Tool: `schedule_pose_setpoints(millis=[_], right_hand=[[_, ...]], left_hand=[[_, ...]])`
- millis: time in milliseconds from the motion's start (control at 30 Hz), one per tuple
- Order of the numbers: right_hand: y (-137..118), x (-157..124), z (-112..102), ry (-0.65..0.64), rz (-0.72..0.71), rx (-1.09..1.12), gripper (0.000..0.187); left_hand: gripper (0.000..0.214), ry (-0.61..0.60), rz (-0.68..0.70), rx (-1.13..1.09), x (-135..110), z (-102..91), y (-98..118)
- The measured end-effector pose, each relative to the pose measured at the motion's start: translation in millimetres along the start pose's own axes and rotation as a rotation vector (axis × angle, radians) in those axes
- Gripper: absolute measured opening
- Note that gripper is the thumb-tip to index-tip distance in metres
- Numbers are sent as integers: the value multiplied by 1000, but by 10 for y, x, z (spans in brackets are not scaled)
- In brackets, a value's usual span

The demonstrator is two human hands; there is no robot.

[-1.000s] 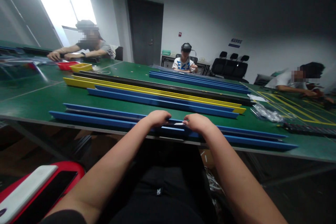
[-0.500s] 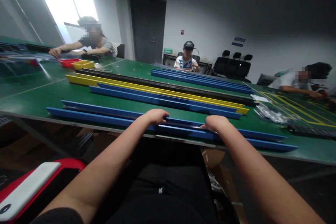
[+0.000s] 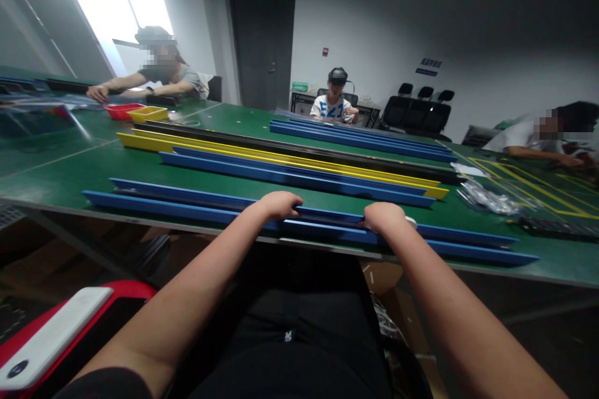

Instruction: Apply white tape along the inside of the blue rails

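Right hand point(image 3: 384, 217) shifted rightward, blue channel point(image 3: 327, 234) long, straight, parallel raised edges

A green tabletop point(image 3: 56, 177) spans the frame. Just below centre, a long blue channel point(image 3: 140, 204) lies along its near edge; a second blue channel point(image 3: 234, 169), a yellow channel point(image 3: 140, 142) and a black channel point(image 3: 234, 140) lie mid-frame. A red tray point(image 3: 124, 113) and a yellow tray point(image 3: 148, 115) sit upper left, crumpled clear plastic point(image 3: 489, 197) right.
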State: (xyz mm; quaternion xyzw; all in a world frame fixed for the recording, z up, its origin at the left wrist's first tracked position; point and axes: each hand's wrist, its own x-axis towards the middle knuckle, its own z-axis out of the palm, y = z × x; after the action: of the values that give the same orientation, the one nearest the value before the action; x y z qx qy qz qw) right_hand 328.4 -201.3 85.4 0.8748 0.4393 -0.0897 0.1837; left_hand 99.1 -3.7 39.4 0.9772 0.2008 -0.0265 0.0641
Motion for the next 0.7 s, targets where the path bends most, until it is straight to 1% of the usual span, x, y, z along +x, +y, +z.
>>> schedule_pose_setpoints(millis=[233, 433, 533, 700], right_hand=[[-51, -50, -35, -9, -7, -22, 33], [-86, -49, -62, -29, 22, -6, 35], [-93, -37, -73, -40, 25, -3, 36], [-92, -39, -80, -51, 24, -10, 37]], left_hand=[[35, -51, -40, 19, 31, -50, 74], [33, -67, -57, 30, 81, -69, 157], [32, -64, -54, 26, 131, -59, 246], [32, -53, -41, 13, 256, -47, 488]])
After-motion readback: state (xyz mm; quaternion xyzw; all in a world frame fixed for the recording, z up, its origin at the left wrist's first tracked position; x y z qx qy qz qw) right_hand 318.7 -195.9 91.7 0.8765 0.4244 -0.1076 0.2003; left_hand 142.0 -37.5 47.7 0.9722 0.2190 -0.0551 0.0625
